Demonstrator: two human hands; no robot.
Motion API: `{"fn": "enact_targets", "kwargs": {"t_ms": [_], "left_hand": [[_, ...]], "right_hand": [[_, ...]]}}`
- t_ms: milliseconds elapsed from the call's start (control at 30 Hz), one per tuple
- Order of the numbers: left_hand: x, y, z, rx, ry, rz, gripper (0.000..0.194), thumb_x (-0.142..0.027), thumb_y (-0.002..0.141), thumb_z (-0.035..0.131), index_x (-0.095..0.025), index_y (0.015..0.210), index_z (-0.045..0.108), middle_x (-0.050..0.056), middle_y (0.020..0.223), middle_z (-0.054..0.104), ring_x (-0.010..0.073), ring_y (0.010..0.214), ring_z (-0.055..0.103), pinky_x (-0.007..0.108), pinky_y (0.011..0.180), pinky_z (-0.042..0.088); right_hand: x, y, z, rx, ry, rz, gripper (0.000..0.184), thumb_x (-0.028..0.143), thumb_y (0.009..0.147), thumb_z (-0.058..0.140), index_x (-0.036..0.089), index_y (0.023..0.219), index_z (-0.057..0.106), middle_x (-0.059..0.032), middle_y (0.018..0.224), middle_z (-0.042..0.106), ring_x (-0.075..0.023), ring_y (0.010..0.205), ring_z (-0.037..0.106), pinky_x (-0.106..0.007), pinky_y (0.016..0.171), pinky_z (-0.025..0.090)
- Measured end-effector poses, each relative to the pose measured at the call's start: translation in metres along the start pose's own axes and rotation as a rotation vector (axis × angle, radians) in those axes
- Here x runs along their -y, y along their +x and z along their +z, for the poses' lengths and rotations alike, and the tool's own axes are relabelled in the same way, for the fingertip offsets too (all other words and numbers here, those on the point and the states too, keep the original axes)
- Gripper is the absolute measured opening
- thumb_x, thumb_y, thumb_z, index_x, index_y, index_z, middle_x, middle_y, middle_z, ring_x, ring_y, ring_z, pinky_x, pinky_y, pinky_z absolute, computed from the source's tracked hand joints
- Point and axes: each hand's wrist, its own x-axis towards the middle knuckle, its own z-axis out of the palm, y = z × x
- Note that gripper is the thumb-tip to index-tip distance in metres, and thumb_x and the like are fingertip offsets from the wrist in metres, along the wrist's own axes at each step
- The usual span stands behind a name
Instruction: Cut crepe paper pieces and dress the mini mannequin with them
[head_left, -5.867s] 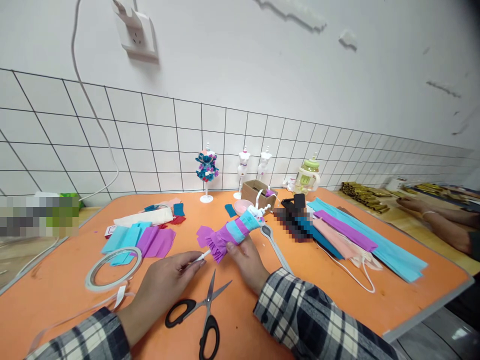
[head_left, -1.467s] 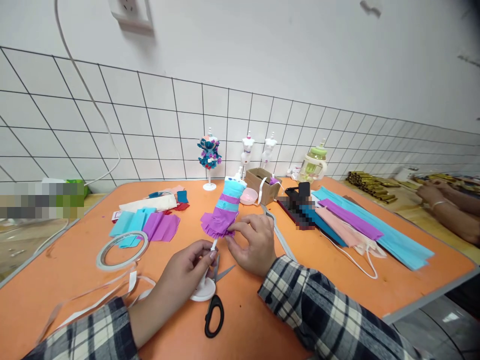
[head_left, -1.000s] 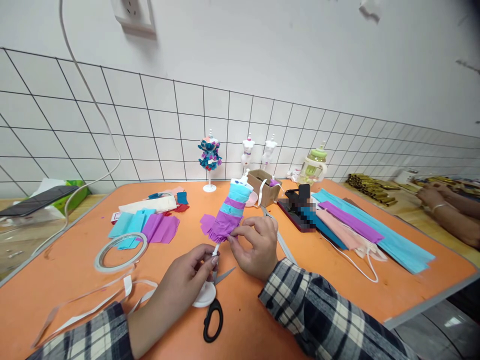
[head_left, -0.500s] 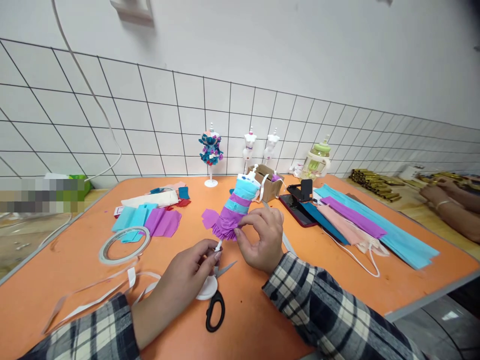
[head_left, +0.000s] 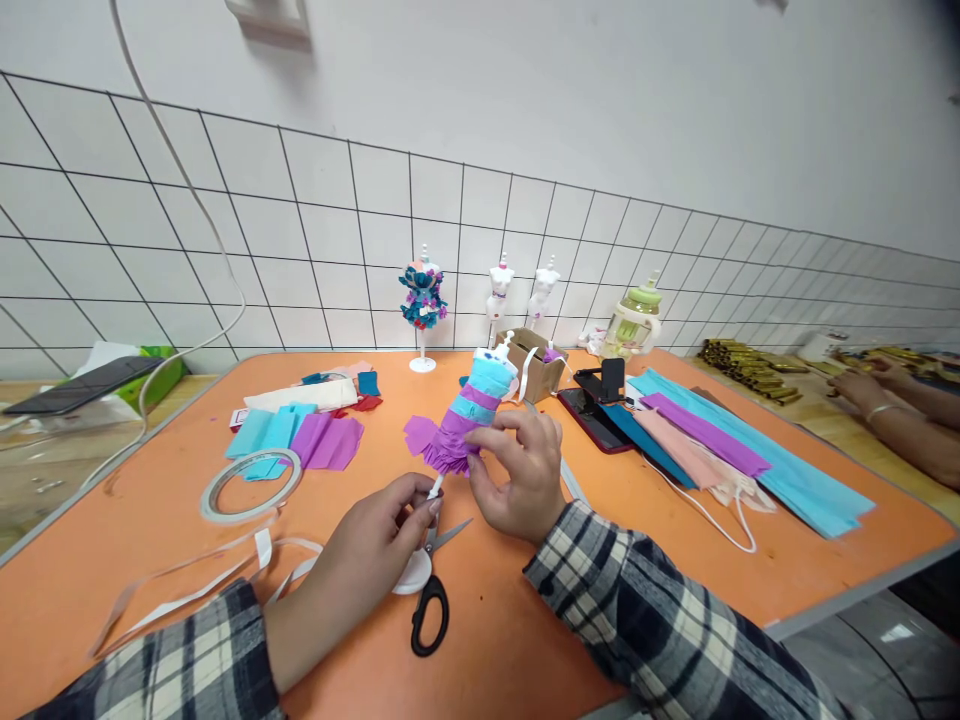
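A miniature dress form, wrapped in blue and purple crepe paper, leans to the right over the orange table. Its white stem is pinched in my left hand, and its round white base shows below. My right hand is closed, thumb and forefinger pinching the ruffled purple crepe paper at the form's lower edge. A purple paper scrap lies just left of the ruffle. Open scissors with black handles lie under my left hand, partly hidden by it and the base.
A tape roll, loose tape strips and folded crepe pieces lie left. Behind stand a decorated dress form, two bare ones and a small cardboard box. Rightward are a phone, long crepe strips and a bottle. Another person's hands show far right.
Earlier my right hand held the form's body from below, tilted further over; now it pinches the ruffle's edge. Over the last second the form and both hands have shifted only slightly.
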Motion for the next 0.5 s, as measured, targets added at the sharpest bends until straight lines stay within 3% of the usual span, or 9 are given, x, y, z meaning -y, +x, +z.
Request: {"fn": "enact_targets", "kwargs": {"t_ms": [100, 167, 367, 500], "left_hand": [[-0.0002, -0.0003, 0.0001, -0.005, 0.02, 0.0, 0.02, -0.04, 0.096, 0.045, -0.024, 0.093, 0.057, -0.003, 0.073, 0.063, 0.0181, 0.065, 0.058, 0.028, 0.06, 0.038], [-0.0009, -0.001, -0.0001, -0.007, 0.024, -0.002, 0.02, -0.04, 0.096, 0.045, -0.024, 0.094, 0.057, -0.003, 0.074, 0.063, 0.0183, 0.065, 0.058, 0.028, 0.06, 0.038], [-0.001, -0.0017, 0.0011, -0.033, 0.002, -0.003, 0.018, -0.038, 0.094, 0.048, -0.023, 0.094, 0.058, -0.002, 0.074, 0.061, 0.0185, 0.066, 0.056, 0.028, 0.061, 0.038], [0.0006, -0.0004, 0.0032, -0.03, -0.167, 0.013, 0.02, -0.04, 0.095, 0.048, -0.023, 0.093, 0.057, -0.001, 0.075, 0.06, 0.0172, 0.065, 0.055, 0.026, 0.059, 0.039]], "right_hand": [[-0.0017, 0.0001, 0.0001, -0.05, -0.044, -0.14, 0.021, 0.02, 0.079, 0.071, 0.032, 0.096, 0.073, -0.0009, 0.094, 0.065, -0.0196, 0.081, 0.053, -0.04, 0.078, 0.033], [-0.0021, 0.0011, -0.0007, -0.071, -0.054, -0.14, 0.015, 0.023, 0.079, 0.073, 0.031, 0.092, 0.074, -0.001, 0.093, 0.066, -0.0198, 0.079, 0.053, -0.04, 0.077, 0.033], [-0.0005, 0.0023, -0.0004, -0.093, 0.003, -0.065, 0.006, 0.025, 0.082, 0.073, 0.029, 0.087, 0.074, -0.0024, 0.092, 0.066, -0.0192, 0.077, 0.054, -0.039, 0.075, 0.034], [-0.001, -0.0001, 0.0058, -0.103, 0.164, 0.135, 0.005, 0.029, 0.085, 0.072, 0.025, 0.087, 0.072, -0.0034, 0.094, 0.062, -0.0202, 0.086, 0.059, -0.039, 0.08, 0.04]]}}
